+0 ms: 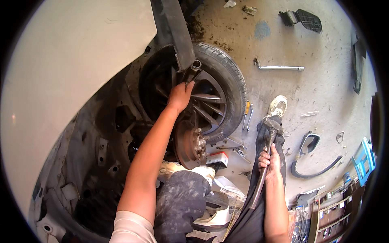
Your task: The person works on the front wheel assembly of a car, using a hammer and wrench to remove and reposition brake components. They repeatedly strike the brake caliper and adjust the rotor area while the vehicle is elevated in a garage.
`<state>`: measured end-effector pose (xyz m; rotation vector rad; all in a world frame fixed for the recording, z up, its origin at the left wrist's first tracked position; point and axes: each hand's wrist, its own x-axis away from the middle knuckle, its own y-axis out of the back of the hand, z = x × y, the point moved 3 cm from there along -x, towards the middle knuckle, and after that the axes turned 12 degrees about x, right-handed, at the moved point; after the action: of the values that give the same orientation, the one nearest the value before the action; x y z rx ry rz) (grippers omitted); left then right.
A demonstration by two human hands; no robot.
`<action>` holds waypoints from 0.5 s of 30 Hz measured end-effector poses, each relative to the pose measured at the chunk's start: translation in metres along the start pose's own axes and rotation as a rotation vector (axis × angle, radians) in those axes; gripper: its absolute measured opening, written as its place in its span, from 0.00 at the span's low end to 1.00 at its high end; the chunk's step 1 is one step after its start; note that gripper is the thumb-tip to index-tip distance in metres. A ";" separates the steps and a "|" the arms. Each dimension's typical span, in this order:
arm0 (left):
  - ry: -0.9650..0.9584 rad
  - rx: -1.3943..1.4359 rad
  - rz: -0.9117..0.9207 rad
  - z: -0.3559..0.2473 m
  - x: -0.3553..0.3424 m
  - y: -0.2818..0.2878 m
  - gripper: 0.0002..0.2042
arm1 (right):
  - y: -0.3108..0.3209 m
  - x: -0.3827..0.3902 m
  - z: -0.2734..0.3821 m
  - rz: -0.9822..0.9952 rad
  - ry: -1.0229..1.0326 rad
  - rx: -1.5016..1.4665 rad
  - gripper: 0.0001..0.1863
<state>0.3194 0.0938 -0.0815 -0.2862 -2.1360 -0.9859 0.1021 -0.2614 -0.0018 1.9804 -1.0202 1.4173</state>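
My left hand [180,95] reaches up into the wheel arch of a white car [60,81] and grips a dark metal part [190,75] that hangs in front of a removed wheel with a spoked alloy rim [219,97]. My right hand [270,162] is closed around the handle of a long hammer [263,170], whose head [273,125] rests on my right leg. A rusty brake disc and hub [190,143] sit bare below my left forearm.
The wheel leans against the car on a stained concrete floor. Wrenches [247,117] lie beside the tyre and an L-shaped wheel brace [279,67] lies farther out. A side mirror housing [310,143], black trim pieces [308,19] and a cluttered shelf [336,206] are at the right.
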 end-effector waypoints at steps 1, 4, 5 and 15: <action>-0.006 -0.007 -0.002 0.000 0.003 -0.001 0.26 | 0.003 0.000 0.000 0.012 -0.025 -0.023 0.22; 0.026 -0.023 -0.001 0.002 0.002 0.002 0.26 | 0.011 0.004 0.009 0.053 -0.088 -0.052 0.22; 0.044 -0.074 0.021 0.005 0.003 0.005 0.26 | 0.015 0.005 0.016 0.070 -0.105 -0.039 0.23; -0.282 -0.625 0.175 -0.102 0.105 -0.005 0.16 | 0.009 -0.001 0.086 0.082 -0.033 0.226 0.23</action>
<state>0.2997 0.0050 0.0335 -0.9460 -1.9408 -1.5604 0.1432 -0.3311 -0.0322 2.1496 -1.0037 1.6110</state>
